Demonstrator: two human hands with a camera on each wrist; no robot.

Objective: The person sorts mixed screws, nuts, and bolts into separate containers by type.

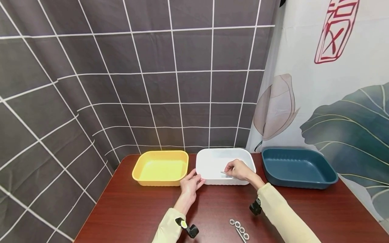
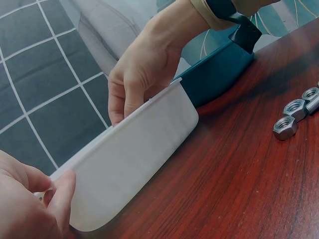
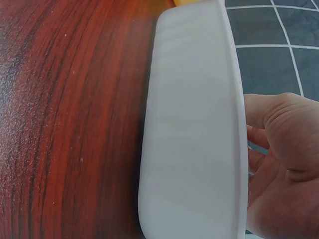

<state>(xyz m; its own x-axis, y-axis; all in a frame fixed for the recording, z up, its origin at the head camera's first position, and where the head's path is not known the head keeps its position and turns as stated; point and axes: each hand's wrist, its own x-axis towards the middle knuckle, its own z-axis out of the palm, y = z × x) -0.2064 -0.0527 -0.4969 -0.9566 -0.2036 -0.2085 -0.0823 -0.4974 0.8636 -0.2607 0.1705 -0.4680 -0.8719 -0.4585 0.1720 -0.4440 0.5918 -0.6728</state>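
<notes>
In the head view, a white plastic bin (image 1: 212,181) stands mid-table. My left hand (image 1: 189,185) is at its front left corner; in the left wrist view the thumb and a finger (image 2: 64,191) pinch the rim. My right hand (image 1: 238,169) reaches down inside the bin, pinching a thin silver metal rod (image 1: 223,172), one end of which sticks out to the left. Both wrist views hide that rod behind the bin wall. Several steel hex nuts (image 2: 285,128) and a threaded bolt (image 1: 241,235) lie on the table in front.
A yellow bin (image 1: 158,183) stands to the left of the white one, and a dark blue bin (image 1: 299,183) to its right. All sit along the back of the reddish wooden table (image 1: 136,212). Behind hangs a grey gridded curtain (image 1: 158,84).
</notes>
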